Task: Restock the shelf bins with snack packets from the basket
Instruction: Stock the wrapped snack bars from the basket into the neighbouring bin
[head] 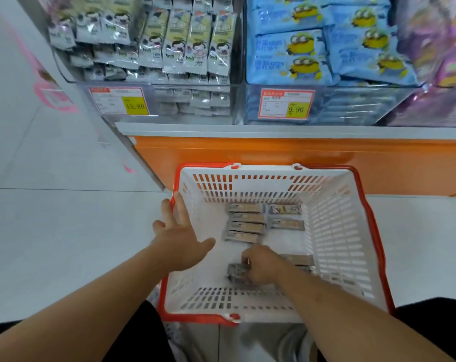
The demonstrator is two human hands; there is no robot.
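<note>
Gripping snack packets (237,273) in basket (333,231) — right hand (263,265) fingers curled round, left hand (181,239) spread

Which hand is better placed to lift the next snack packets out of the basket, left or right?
Right. The right hand is down inside the basket, fingers curled on a grey snack packet at the bottom. The left hand is open at the basket's left rim, holding nothing.

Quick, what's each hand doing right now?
Left hand: open, fingers resting on the basket rim.
Right hand: gripping a packet.
</note>
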